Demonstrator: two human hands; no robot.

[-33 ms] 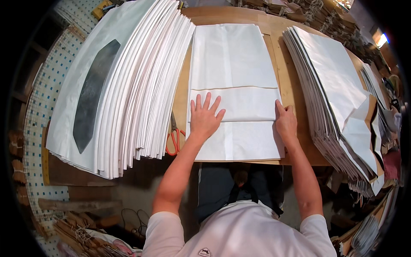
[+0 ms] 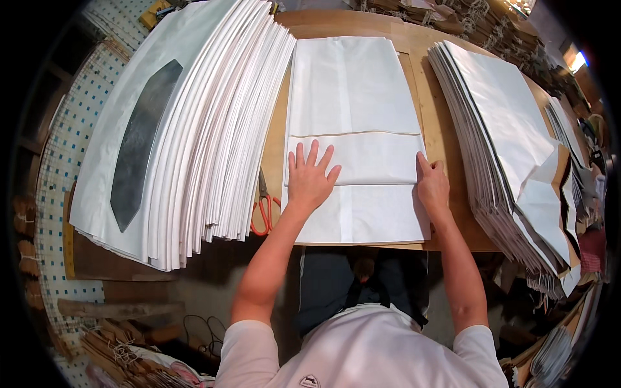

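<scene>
Fingers of your left hand are spread wide and pressed flat on the white bag, gripping nothing; the palm lies on the folded-up flap, just below its upper edge. Far to the left of those fingers sits a tall stack of the same white bags, fanned so that their edges step down toward you. Its top bag shows a dark, elongated window. Just left of your wrist, red-handled scissors lie on the table, partly tucked under the stack's edge.

Between your hands the bag lies flat, long side running away from you, its bottom end folded over into a band that crosses from one hand to the other. A faint seam runs lengthwise down the bag, passing just right of your left fingers.

Your right hand rests on the bag's right edge, at the end of the flap, fingers together and extended, thumb toward the fold; it presses rather than grips. Right of that hand, a strip of bare wood, then a second stack of bags, slanting away, its near corner folded with brown lining showing. No container holds anything; the bags are flat.
</scene>
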